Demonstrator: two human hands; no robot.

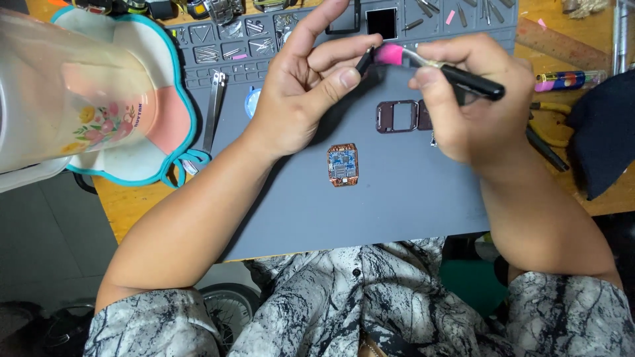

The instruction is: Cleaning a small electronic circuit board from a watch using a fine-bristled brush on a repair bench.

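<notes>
My left hand pinches a small pink piece with a dark end between thumb and forefinger, held above the grey work mat. My right hand grips a black-handled tool whose thin metal tip touches the pink piece. Below the hands, a small circuit board with a copper-coloured rim lies flat on the mat. A dark rectangular frame lies on the mat beside my right hand, partly hidden by it.
The mat's far rows hold screws and small metal parts. Metal tweezers lie at the mat's left edge. A frosted plastic jug and a teal-edged cloth stand left. Pliers and a dark cloth lie right.
</notes>
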